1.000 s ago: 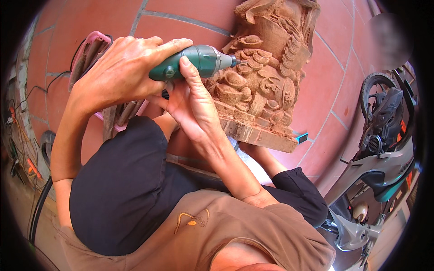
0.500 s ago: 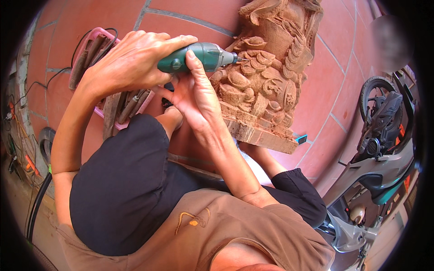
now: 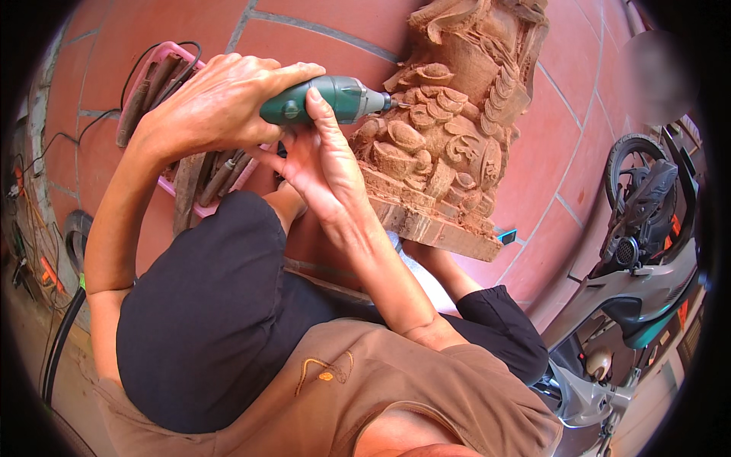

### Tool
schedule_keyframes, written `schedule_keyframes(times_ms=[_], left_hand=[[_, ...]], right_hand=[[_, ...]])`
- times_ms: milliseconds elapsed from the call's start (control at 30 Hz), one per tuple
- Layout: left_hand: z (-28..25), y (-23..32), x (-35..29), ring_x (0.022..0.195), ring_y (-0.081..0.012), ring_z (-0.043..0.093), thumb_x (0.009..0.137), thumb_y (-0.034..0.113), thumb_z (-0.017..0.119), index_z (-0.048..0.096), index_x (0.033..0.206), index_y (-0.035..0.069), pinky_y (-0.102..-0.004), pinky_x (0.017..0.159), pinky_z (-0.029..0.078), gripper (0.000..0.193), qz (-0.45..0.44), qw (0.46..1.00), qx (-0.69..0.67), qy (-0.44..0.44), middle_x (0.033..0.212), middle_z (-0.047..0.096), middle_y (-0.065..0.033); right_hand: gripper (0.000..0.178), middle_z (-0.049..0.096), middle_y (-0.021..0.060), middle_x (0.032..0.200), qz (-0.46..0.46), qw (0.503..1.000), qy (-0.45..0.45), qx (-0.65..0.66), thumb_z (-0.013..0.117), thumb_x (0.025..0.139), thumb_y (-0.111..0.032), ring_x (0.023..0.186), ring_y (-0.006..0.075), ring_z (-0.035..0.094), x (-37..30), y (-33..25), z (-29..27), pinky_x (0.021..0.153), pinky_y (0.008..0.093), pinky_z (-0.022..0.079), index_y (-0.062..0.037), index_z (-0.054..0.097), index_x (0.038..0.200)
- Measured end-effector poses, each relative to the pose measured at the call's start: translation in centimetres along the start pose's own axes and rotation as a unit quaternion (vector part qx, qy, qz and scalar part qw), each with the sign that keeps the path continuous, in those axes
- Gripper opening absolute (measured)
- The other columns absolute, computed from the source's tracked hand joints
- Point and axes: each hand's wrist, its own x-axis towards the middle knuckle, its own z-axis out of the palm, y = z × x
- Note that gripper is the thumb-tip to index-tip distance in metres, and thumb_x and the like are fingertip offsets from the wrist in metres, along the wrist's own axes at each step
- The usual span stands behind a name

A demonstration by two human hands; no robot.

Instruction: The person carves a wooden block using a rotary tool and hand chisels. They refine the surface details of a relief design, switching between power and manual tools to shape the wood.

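A green rotary tool [image 3: 324, 100] with a grey nose and a thin bit lies almost level across the upper middle. My left hand [image 3: 217, 99] is wrapped over its rear end. Under and in front of it, my right hand [image 3: 316, 164] has its thumb pressed along the body, palm turned up, with some fingers hidden. The bit's tip meets or nearly meets a brown wooden carving [image 3: 449, 129], at the heaped rounded shapes on its left side; I cannot tell if they touch. The carving stands tilted on a thick block base, rough and dusty.
A pink basket [image 3: 247, 177] of chisel-like tools with wooden handles sits left, partly behind my left arm. A dark cable [image 3: 72, 139] runs over the red tiled floor [image 3: 335, 23]. On the right stands a motorbike [image 3: 640, 259]. A small blue-edged device [image 3: 507, 237] lies by the carving's base.
The rotary tool and both hands have shifted slightly left, and the bit sits a little further left on the carving. The carving's top has tipped slightly to the right.
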Motion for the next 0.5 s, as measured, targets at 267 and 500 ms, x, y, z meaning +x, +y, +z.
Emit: schedule_keyframes(times_ms=[267,500], left_hand=[[0.4,-0.2,0.4,0.083,-0.039,0.064,0.069,0.015,0.072,0.055,0.13,0.011,-0.0463,0.071,0.05,0.064,0.026,0.998,-0.011,0.052,0.089,0.067,-0.0175],[0.7,-0.1,0.8,0.08,-0.0396,0.065,0.066,0.014,0.074,0.056,0.126,0.009,-0.0469,0.07,0.05,0.063,0.04,0.997,-0.021,0.058,0.083,0.067,-0.0181]], right_hand=[[0.051,0.055,0.0044,0.131,-0.013,1.0,0.001,-0.023,0.065,0.093,-0.039,0.125,0.0197,0.051,0.3,-0.4,0.2,0.102,0.0575,0.044,-0.0137,0.047,0.134],[0.052,0.055,0.0038,0.132,-0.02,0.999,0.008,-0.024,0.066,0.092,-0.039,0.125,0.0192,0.051,0.1,-0.5,-0.4,0.102,0.0568,0.044,-0.0137,0.048,0.134]])
